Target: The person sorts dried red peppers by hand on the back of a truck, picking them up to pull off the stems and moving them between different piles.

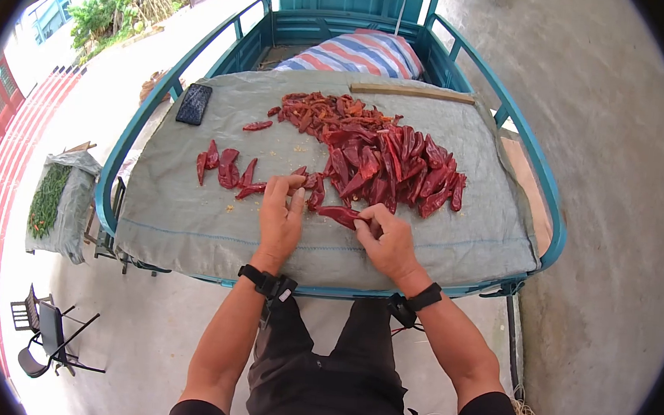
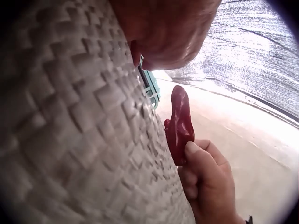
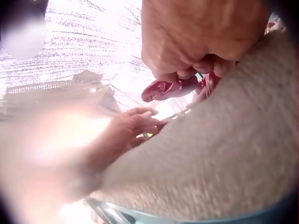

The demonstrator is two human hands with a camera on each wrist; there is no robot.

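Note:
My right hand [image 1: 388, 239] pinches one end of a long, glossy dark-red chili pepper [image 1: 338, 214] between thumb and fingers. In the left wrist view that pepper [image 2: 180, 123] points away from the right hand's thumb. My left hand [image 1: 281, 215] lies to its left, fingers mostly straight, fingertips right by a few red peppers [image 1: 315, 191] on the cloth. Beyond both hands spreads a heap of whole red peppers [image 1: 386, 165]. Behind it are smaller, more orange-red pepper pieces [image 1: 331, 114]. Several separate peppers [image 1: 228, 170] lie left of the left hand.
Grey woven cloth [image 1: 190, 224] covers the bed of a teal cart with side rails [image 1: 531, 157]. A dark phone-like slab [image 1: 193, 104] lies at the left, a wooden strip [image 1: 411, 93] at the back. A striped sack [image 1: 360, 54] sits behind. Pale seeds dot the cloth.

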